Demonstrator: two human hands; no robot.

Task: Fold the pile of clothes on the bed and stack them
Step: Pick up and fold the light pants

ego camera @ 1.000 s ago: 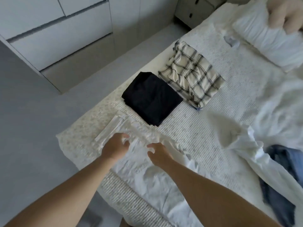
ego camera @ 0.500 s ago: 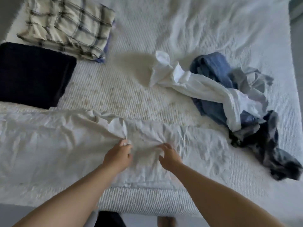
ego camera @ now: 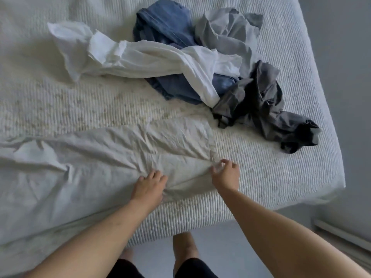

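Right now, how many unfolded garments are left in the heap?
4 visible: white shirt draped across the front, blue jeans behind, light grey garment to the right, dark grey one nearest the bed corner. More may be hidden underneath.

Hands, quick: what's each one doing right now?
Left hand: open, fingers resting flat on the wrinkled white cotton garment.
Right hand: pinching that garment's right edge.
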